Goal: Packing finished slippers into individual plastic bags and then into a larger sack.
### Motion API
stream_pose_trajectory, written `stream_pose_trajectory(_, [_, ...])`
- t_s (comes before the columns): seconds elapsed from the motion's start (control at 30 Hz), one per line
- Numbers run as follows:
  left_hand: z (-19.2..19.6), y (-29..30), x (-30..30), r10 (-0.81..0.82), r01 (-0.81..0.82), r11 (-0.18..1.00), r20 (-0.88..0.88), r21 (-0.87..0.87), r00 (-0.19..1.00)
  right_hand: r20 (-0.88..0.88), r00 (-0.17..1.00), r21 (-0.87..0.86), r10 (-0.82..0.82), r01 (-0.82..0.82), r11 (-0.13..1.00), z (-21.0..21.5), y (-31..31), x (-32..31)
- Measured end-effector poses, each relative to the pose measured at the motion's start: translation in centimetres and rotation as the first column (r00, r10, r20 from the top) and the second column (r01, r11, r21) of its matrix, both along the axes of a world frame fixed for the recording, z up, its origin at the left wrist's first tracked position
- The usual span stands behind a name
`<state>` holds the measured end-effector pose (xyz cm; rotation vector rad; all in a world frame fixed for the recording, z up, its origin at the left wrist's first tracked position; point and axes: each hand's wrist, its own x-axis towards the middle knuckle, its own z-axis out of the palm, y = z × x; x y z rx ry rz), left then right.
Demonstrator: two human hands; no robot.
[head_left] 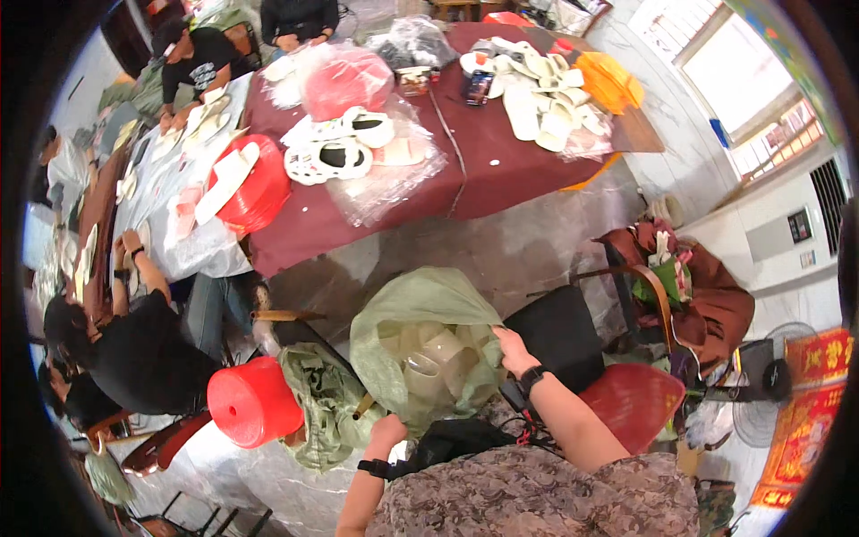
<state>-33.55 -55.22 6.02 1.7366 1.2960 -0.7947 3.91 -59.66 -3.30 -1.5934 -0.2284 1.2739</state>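
Note:
A large pale green plastic bag (420,309) stands open on the floor before me, holding several whitish shoe soles (431,358). My right hand (513,349) grips the bag's right rim, a black watch on its wrist. My left hand (387,431) is closed on the bag's lower left edge, beside a thin wooden stick (362,407). A second crumpled green bag (327,403) lies just left of it.
A red bucket (253,401) lies on its side at left. A maroon-covered table (501,152) carries white soles, plastic bags and red baskets. A black chair (559,336) and red stool (635,398) stand at right. Other people sit at the tables on the left.

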Motion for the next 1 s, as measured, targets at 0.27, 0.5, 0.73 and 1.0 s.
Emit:
stream_pose_trajectory(0.27, [-1.0,-0.4,-1.3,0.0,0.0,0.998,0.004,0.068,1.0,-0.124,0.988,-0.231,-0.088,0.057,0.971,4.3,6.3,-2.8])
stream_pose_trajectory(0.5, [-3.4,-4.4,0.9,0.237,-0.236,0.967,0.0,0.094,0.971,-0.305,0.948,-0.168,0.088,-0.144,0.975,2.6,6.1,0.6])
stream_pose_trajectory(0.73, [-1.9,-9.3,5.3,0.515,-0.506,0.855,-0.08,0.113,0.853,-0.168,0.89,-0.327,0.424,-0.456,0.828,10.0,8.6,6.9])
stream_pose_trajectory(1.0, [-1.0,-10.0,4.8,0.361,-0.36,0.933,-0.062,0.028,0.93,0.288,0.57,-0.587,0.77,-0.53,0.612,9.4,2.9,12.3])
